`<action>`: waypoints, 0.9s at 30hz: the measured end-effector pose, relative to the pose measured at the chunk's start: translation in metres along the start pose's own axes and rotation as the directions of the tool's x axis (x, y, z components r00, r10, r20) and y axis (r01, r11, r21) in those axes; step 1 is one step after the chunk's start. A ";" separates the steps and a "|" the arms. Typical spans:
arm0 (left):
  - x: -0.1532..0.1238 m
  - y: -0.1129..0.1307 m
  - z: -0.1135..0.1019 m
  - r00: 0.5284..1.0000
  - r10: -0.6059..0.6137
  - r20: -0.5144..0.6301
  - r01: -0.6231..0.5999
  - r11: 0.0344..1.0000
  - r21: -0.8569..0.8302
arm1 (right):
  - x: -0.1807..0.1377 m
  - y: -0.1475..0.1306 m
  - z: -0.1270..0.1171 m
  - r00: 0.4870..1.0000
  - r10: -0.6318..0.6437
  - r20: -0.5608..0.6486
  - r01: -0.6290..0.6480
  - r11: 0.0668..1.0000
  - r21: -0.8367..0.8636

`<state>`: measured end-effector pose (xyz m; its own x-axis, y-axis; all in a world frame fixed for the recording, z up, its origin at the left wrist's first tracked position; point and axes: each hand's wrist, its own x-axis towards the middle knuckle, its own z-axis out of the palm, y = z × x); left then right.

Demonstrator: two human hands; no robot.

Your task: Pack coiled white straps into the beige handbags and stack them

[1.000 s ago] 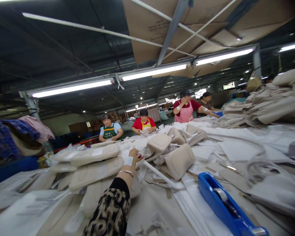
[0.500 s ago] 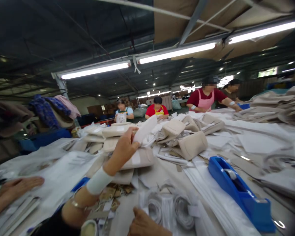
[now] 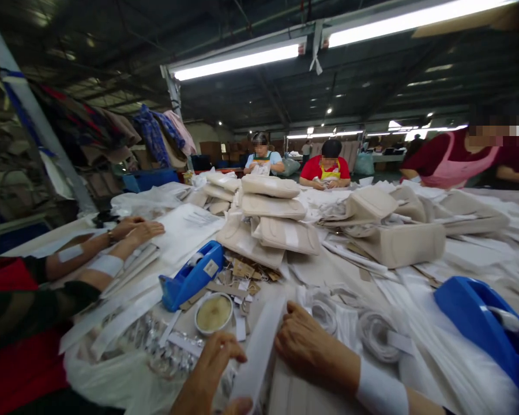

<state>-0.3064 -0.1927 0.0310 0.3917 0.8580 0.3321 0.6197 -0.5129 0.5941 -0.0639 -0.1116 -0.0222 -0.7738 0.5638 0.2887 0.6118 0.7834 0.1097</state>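
Note:
My left hand (image 3: pixel 210 369) is at the table's near edge, thumb and fingers closed on the lower end of a long white strip (image 3: pixel 262 343). The strip runs up and away from me between both hands. My right hand (image 3: pixel 313 349), with a white band on the wrist, lies knuckles up just right of the strip, its curled fingers against the strip's edge. A small round dish of yellowish paste (image 3: pixel 214 313) sits just beyond my left hand. Coils of white cord (image 3: pixel 374 334) lie right of my right hand.
A blue tape dispenser (image 3: pixel 190 279) stands left of centre, another (image 3: pixel 484 323) at the right. Stacked beige padded pieces (image 3: pixel 270 207) fill the middle. A co-worker's hands (image 3: pixel 134 230) rest on white sheets at the left. A clear bag of metal parts (image 3: pixel 155 346) lies near me. Other people work at the far side.
My view has swung down and left. My left hand has drawn back from the far pile to the near edge with the white strip. My right hand has come up beside it.

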 end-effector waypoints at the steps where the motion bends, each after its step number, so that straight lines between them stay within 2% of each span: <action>1: 0.009 -0.004 0.004 0.997 -0.070 0.025 0.072 0.994 -0.081 | 0.000 -0.001 0.000 1.000 0.004 -0.001 -0.004 1.000 -0.025; 4: 0.039 -0.014 0.020 0.969 -0.214 0.122 0.233 0.959 -0.162 | -0.001 -0.003 0.000 0.999 0.037 -0.015 -0.038 0.998 -0.055; 7: 0.057 -0.017 0.035 0.950 -0.232 0.209 0.257 0.961 -0.104 | -0.001 -0.004 -0.001 0.998 0.051 0.031 -0.050 0.998 -0.034; 10: 0.062 -0.013 0.040 0.937 -0.259 0.235 0.270 0.963 -0.017 | 0.001 -0.003 -0.001 0.996 0.074 0.042 -0.074 0.997 -0.007; 14: 0.059 -0.013 0.042 0.918 -0.303 0.254 0.312 0.950 0.004 | 0.002 -0.002 -0.005 0.995 0.090 -0.039 -0.088 0.995 0.054; 18: 0.059 -0.024 0.051 0.929 -0.287 0.232 0.321 0.938 -0.126 | 0.003 -0.002 -0.014 0.989 0.091 -0.116 -0.074 0.987 0.143; 21: 0.061 -0.034 0.048 0.959 -0.245 0.140 0.280 0.891 -0.357 | 0.001 0.001 -0.022 0.986 0.091 -0.140 -0.063 0.978 0.197; 22: 0.062 -0.037 0.044 0.959 -0.251 0.132 0.284 0.835 -0.472 | 0.000 0.002 -0.024 0.986 0.086 -0.146 -0.053 0.976 0.213; 23: 0.061 -0.040 0.039 0.949 -0.269 0.163 0.312 0.739 -0.597 | -0.001 0.004 -0.027 0.985 0.079 -0.153 -0.042 0.973 0.228; 25: 0.057 -0.043 0.027 0.910 -0.290 0.296 0.402 0.449 -0.798 | -0.004 0.007 -0.031 0.984 0.068 -0.164 -0.025 0.967 0.253; 26: 0.054 -0.044 0.021 0.887 -0.284 0.364 0.443 0.302 -0.844 | -0.005 0.008 -0.033 0.983 0.066 -0.170 -0.019 0.964 0.266; 27: 0.050 -0.044 0.018 0.867 -0.279 0.413 0.472 0.194 -0.860 | -0.006 0.009 -0.035 0.982 0.067 -0.176 -0.015 0.961 0.278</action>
<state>-0.3017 -0.1278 0.0087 0.4480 0.8757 -0.1802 -0.2793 0.3286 0.9022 -0.0475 -0.1169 0.0099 -0.6903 0.5600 0.4581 0.5539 0.8164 -0.1633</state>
